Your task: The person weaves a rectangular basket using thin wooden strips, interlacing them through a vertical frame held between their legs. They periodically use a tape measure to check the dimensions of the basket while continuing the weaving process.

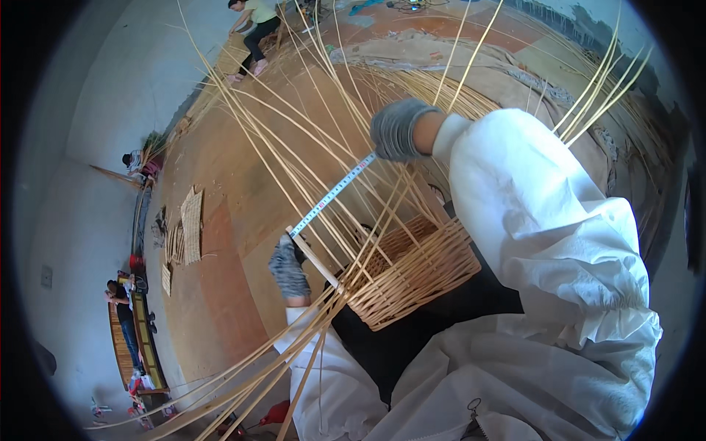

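A half-woven wicker basket [419,283] rests tilted on the black cloth over my lap, its long loose willow rods fanning out. My right hand [401,131], in a grey knit glove, is closed at the far end of a tape measure [331,195]; any case is hidden in the hand. The pale blade runs taut and slanting down to my left hand [288,268]. That gloved hand is closed around the top of a light wooden stick [316,261], where the tape's near end meets it. The stick's lower end reaches the basket's left corner.
Rods [250,382] spread far left and forward. Bundled rods [471,95] lie on cloth at the far right. Woven mats [191,228] lie on the floor to the left. One person [257,29] works at the back; another [125,316] is at the left.
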`<state>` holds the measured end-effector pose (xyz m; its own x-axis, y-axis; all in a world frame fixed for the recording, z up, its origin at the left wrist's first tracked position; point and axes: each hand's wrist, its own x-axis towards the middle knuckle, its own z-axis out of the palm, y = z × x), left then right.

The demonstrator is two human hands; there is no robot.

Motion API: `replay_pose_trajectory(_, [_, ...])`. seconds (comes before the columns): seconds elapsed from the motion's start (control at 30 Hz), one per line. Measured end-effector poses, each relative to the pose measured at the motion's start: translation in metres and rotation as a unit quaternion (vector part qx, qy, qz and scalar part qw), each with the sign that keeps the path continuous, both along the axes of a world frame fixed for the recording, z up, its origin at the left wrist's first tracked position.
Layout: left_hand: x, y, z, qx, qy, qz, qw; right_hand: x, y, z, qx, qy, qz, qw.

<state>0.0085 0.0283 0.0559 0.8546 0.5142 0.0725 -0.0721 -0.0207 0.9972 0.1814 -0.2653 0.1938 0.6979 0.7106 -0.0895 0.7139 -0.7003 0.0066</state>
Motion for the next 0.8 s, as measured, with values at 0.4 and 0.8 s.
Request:
replay_pose_trajectory(0.4, [0.016,0.008,-0.016,-0.157,-0.083,-0.071,0.982,0.044,-0.089,-0.026,0.021,0.165,-0.033,0.986])
replay_pose_trajectory(0.8, [0.017,0.011,-0.014,-0.171,-0.035,-0.033,0.984,0.025,-0.094,-0.033,0.142,0.095,-0.111,0.979])
